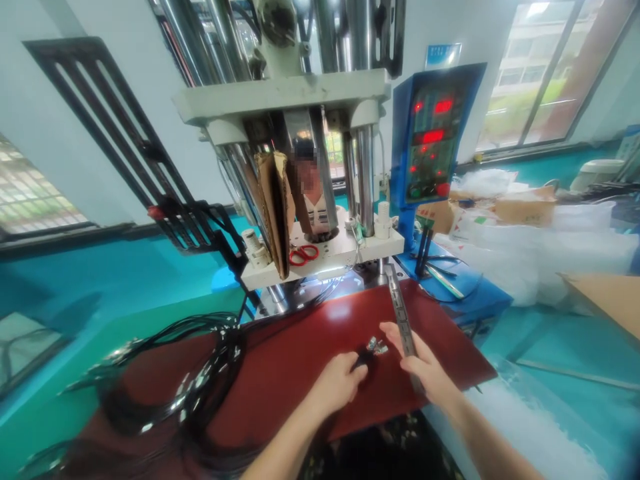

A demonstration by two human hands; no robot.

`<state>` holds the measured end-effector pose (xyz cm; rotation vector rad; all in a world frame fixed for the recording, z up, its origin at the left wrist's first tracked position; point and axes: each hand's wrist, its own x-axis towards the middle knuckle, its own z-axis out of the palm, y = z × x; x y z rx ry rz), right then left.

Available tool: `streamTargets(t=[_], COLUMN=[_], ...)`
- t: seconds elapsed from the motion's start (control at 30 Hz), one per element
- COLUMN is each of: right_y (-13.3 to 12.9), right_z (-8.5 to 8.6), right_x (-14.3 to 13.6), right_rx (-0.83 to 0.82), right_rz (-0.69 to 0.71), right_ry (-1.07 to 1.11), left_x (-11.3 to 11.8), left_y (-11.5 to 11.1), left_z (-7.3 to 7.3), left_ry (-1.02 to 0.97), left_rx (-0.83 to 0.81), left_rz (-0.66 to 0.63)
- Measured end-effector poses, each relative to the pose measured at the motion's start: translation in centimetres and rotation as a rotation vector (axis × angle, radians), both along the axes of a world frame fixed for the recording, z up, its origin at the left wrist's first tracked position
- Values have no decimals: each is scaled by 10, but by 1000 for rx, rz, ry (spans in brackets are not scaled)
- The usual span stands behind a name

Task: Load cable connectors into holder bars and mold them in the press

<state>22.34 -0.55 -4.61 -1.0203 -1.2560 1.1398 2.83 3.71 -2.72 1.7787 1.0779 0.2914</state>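
My left hand (339, 381) is closed on a small bunch of black cable ends. Silvery metal connectors (377, 345) stick out beyond its fingers, toward my right hand. In my right hand (427, 367) is a long grey metal bar (399, 305) with a row of recesses along it; thumb and fingers grip its lower part. The bar slants up and away, its far end near the press bed. Both hands are above the reddish-brown work board (290, 360), a short gap apart. How many cable ends I hold cannot be made out.
A vertical press (280, 93) stands ahead, with red-handled scissors (304, 255) and folded cardboard (274, 213) on its plate. Coiled black cables (220, 373) lie left on the board. A blue control box (435, 133) and tools on a blue stand (465, 280) are right.
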Motion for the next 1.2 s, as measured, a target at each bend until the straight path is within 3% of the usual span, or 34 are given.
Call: streamTargets(t=[0.13,0.33,0.4,0.53,0.63,0.8,0.97,1.2], right_y=[0,-2,-1,1,5,7,7,8], right_z=[0,10,7,-3,-5,2,10,6], right_x=[-10,-14,-13,-10,-12,-22,-26,-24], right_rx=[-17,-63,-127,-142,-149,-310,-299,-299], right_rz=[88,156,172,8,-127,-130,-125,-204], right_ry=[-82,-103,-1,147,177,150,81,27], left_x=[13,45,49,44,37,34,41,46], left_y=[2,-5,-7,-3,3,3,-5,-7], left_z=[-7,-3,-5,-7,-3,7,10,5], left_ry=[60,-67,-121,-225,-322,-385,-354,-382], left_rx=[-87,141,78,-252,-365,-378,-358,-350], left_rz=[-62,-1,-8,5,48,119,145,125])
